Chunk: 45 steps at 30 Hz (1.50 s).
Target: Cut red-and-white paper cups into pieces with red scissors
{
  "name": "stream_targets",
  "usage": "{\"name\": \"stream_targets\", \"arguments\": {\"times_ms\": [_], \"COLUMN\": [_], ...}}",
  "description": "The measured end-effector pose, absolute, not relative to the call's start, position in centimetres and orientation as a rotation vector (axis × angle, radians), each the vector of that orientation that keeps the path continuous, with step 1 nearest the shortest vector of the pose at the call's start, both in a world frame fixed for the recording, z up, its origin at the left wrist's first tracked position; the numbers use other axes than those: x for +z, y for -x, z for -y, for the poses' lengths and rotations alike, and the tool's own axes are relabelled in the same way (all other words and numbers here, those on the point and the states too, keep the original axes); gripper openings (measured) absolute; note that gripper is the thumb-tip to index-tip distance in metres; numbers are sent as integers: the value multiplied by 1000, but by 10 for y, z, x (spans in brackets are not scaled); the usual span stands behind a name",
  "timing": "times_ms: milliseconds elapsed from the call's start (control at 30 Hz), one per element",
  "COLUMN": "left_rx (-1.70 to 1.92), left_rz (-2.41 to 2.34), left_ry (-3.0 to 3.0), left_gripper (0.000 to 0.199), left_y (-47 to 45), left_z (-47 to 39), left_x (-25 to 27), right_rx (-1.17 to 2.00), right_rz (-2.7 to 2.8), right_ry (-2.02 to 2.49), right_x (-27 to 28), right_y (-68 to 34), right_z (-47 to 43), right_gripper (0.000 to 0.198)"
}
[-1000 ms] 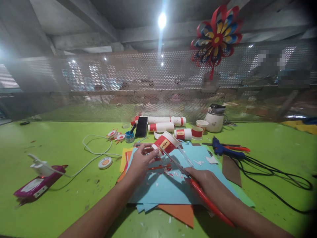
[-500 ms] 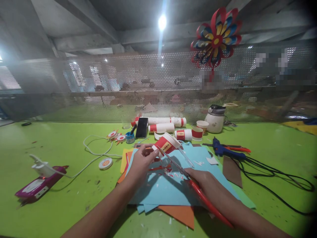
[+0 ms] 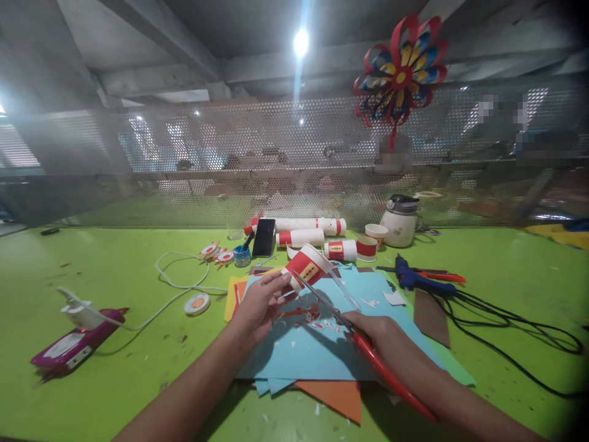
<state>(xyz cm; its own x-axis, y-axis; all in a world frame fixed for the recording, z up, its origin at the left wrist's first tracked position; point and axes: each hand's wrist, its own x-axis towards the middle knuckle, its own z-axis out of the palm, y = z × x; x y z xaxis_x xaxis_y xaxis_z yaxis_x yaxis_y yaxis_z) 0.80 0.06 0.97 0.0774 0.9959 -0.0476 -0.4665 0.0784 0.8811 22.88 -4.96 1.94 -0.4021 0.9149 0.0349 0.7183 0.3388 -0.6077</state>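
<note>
A tilted red and white paper cup [image 3: 307, 265] is held by my left hand [image 3: 263, 302], whose fingers close on its lower left side. My right hand [image 3: 378, 334] grips long scissors [image 3: 377, 361] with red handles. Their blades reach up and left to the cup, the tips lying against its side near the bottom. Below both hands is a stack of light blue paper [image 3: 322, 362] with red and white snippets [image 3: 317, 316] scattered over it. Orange paper [image 3: 338, 402] sticks out at the front of the stack.
Behind stand paper-cup rolls [image 3: 301, 237], a phone [image 3: 264, 238], a blue paint jar [image 3: 242, 255] and a white jug [image 3: 399, 222]. A glue gun [image 3: 418, 279] with black cord lies right. At left are a purple power strip [image 3: 76, 350], a white cable and a tape roll [image 3: 197, 303].
The fingers of my left hand have shifted on the cup, and the hand has opened out slightly lower. The cup and scissors stay almost where they were.
</note>
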Motion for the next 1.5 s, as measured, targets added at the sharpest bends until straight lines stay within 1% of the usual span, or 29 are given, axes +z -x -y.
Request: {"name": "stream_targets", "arguments": {"times_ms": [67, 133, 300, 500, 767, 1000, 1133, 1333, 1500], "left_rx": [1256, 1242, 1326, 1358, 1382, 1377, 1416, 1456, 1396], "left_rz": [-814, -823, -866, -899, -923, -962, -967, -934, -864], "left_ry": [-816, -835, -942, -1057, -1052, -1104, -1153, -1038, -889], "left_gripper": [27, 29, 29, 30, 28, 33, 31, 30, 29], "left_y": [-7, -6, -7, -10, -10, -10, -12, -13, -10], "left_z": [-2, -2, -2, 0, 0, 1, 3, 3, -1], "left_x": [8, 7, 7, 8, 11, 5, 3, 7, 6], "right_rx": [727, 721, 725, 742, 758, 794, 789, 782, 741], "right_rz": [2228, 2226, 2230, 2223, 2214, 2196, 2163, 2168, 2205], "right_ry": [1438, 1416, 1361, 1407, 1433, 1342, 1400, 1438, 1421], "right_x": [19, 20, 22, 20, 24, 24, 20, 16, 18], "right_y": [-229, -228, -227, -228, -226, -225, -226, -229, -227], "right_z": [50, 51, 51, 52, 54, 54, 53, 50, 51], "right_gripper": [22, 24, 25, 25, 24, 20, 25, 27, 25]}}
